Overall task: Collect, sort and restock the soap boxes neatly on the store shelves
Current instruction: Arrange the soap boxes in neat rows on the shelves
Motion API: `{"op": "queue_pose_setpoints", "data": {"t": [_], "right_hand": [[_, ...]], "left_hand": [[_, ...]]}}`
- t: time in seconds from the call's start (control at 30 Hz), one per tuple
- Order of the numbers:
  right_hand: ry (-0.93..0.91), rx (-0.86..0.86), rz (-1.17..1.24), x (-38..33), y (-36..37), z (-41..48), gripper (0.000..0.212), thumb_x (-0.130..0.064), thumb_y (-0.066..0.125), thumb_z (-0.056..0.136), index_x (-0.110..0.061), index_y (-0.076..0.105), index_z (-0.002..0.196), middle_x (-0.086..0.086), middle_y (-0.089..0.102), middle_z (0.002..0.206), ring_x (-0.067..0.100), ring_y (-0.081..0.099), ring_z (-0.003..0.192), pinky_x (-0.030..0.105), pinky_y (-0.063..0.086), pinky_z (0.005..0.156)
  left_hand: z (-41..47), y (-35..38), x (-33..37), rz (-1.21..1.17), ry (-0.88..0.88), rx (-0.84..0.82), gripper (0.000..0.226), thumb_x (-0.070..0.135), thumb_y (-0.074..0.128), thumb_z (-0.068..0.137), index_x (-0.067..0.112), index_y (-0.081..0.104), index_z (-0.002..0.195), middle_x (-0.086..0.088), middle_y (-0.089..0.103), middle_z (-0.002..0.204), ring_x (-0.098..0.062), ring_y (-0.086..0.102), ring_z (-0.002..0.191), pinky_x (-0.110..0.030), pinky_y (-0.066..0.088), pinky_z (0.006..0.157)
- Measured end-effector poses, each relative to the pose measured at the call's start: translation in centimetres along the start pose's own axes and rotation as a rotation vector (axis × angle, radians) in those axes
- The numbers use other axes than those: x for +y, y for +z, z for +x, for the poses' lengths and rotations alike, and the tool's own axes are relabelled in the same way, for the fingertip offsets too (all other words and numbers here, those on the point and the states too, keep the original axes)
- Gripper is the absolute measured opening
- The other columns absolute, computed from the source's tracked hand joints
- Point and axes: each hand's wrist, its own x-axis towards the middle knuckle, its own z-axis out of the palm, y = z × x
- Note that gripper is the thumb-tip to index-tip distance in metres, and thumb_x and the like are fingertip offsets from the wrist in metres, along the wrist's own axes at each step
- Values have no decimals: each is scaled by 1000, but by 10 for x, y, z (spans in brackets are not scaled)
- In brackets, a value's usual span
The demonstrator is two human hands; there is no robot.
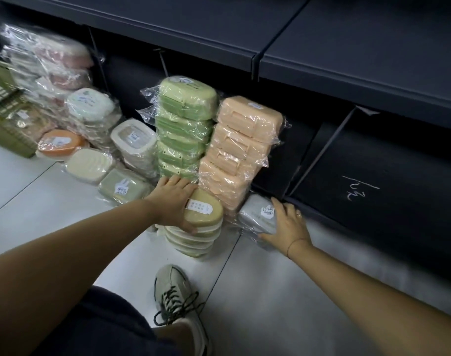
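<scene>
- Shelf (347, 60) behind peach stack (241, 150); boxes sorted by colour on floor, likely awaiting restock.
- Green stack (183, 129) touching its left.
- Tan-lidded stack (193, 242) in front; left grip (175, 201) clasps top box, probably steadying.
- Grey box (257, 214) at its right foot; right grip (287, 224) curled round it.

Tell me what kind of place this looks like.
Likely a shop aisle mid-restock: dark metal shelves, labelled, plastic-wrapped soap boxes stacked on the tiled floor, and a green basket.
</scene>
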Motion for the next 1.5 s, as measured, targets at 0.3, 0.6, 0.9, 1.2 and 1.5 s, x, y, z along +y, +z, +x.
{"op": "queue_pose_setpoints", "data": {"t": [0.3,0.6,0.9,1.2,1.5], "right_hand": [[-197,-195,136,25,-114,-53,103,-62,78,63,-39,23,146,-10,38,135,15,40,127,30,38,105],[-97,494,269,131,-341,-151,73,-62,80,59,-44,40,117,-29,48,114,-5,52,100,8,38,84],[510,676,151,343,-413,-193,74,-39,84,68,-17,53,132,16,48,133,32,49,121,38,36,107],[665,886,102,406,-428,-154,62,-17,65,85,-31,45,142,7,21,157,34,18,142,45,21,116],[692,930,129,420,-414,-102,55,-32,61,92,-28,42,143,13,20,148,43,33,125,47,36,105]], "left_hand": [[-31,-72,20,-292,81,-3,129,87,65,42,20,29,147,10,37,127,-11,42,115,-25,36,99],[-28,-215,146,-573,315,538,122,89,58,38,49,21,147,34,23,125,8,23,114,-21,22,103],[68,-327,318,-595,551,736,107,71,74,63,34,26,151,16,30,143,-5,23,131,-23,9,106],[136,-334,391,-556,561,748,71,65,64,77,39,44,141,12,29,151,-13,17,140,-30,7,112],[147,-329,389,-417,600,883,74,74,34,78,36,45,140,13,36,128,-11,26,121,-30,13,101]]}}
